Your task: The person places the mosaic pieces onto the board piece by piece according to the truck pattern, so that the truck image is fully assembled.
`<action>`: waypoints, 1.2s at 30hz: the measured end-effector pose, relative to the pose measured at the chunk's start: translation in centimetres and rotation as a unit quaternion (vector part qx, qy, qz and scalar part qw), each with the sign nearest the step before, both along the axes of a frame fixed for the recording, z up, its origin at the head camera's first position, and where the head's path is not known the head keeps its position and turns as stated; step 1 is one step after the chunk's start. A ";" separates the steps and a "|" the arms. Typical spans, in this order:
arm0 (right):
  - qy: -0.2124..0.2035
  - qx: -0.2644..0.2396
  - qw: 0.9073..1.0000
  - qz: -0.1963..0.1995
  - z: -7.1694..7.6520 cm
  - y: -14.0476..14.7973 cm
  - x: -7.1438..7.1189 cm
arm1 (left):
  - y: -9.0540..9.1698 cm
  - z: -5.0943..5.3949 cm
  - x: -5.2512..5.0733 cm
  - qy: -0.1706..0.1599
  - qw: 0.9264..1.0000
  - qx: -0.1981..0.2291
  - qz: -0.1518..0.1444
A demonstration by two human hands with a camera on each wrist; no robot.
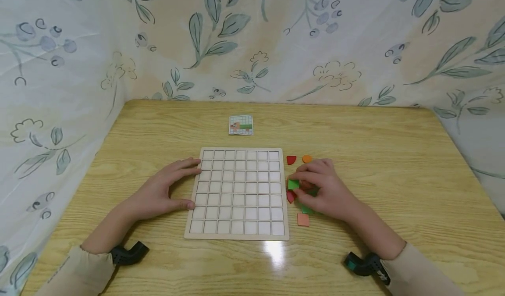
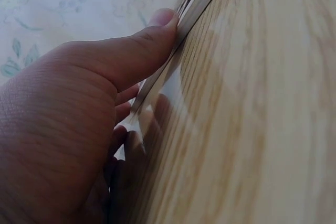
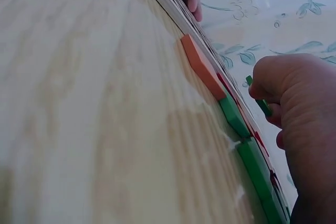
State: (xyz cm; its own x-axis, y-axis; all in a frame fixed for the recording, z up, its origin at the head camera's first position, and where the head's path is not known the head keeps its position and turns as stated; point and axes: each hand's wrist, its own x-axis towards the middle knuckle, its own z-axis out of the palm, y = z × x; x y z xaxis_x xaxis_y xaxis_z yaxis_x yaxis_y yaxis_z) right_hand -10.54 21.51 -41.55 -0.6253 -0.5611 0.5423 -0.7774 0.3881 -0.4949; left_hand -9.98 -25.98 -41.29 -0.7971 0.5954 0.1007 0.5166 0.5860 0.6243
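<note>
A square wooden grid board (image 1: 238, 237) lies flat on the table, its cells bare. My left hand (image 1: 158, 193) rests at the board's left edge, thumb and fingers spread straight against the rim; the left wrist view shows the thumb (image 2: 147, 45) touching that edge. Off the board's right side, my right hand (image 1: 325, 190) pinches a green square tile (image 1: 293, 184) between thumb and fingers. The right wrist view has this tile (image 3: 259, 96) raised above the other pieces. Under and around that hand lie a red piece (image 1: 291, 197), green pieces (image 1: 306, 209) and a salmon square tile (image 1: 303, 219).
Beyond the board lies a small picture card (image 1: 241, 125) with a coloured grid pattern. A red quarter-circle piece (image 1: 291, 160) and an orange round piece (image 1: 307, 158) sit right of the board's upper corner. Patterned cloth (image 1: 252, 41) stands behind the wooden table (image 1: 394, 164).
</note>
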 end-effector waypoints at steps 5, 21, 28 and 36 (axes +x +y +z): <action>0.002 0.009 1.000 0.006 0.1 -0.8 -0.2 | 0.1 0.2 0.0 -0.007 1.000 0.000 0.003; 0.019 0.063 0.998 0.019 -0.1 -3.4 -0.5 | 0.1 0.0 -0.1 -0.008 1.000 -0.005 0.007; 0.019 0.067 0.997 0.024 -0.2 -3.4 -0.5 | 0.2 0.1 0.0 -0.006 1.000 -0.005 0.009; 0.013 0.061 0.998 0.026 -0.1 -3.4 -0.5 | 0.2 0.2 0.1 -0.011 1.000 -0.006 0.011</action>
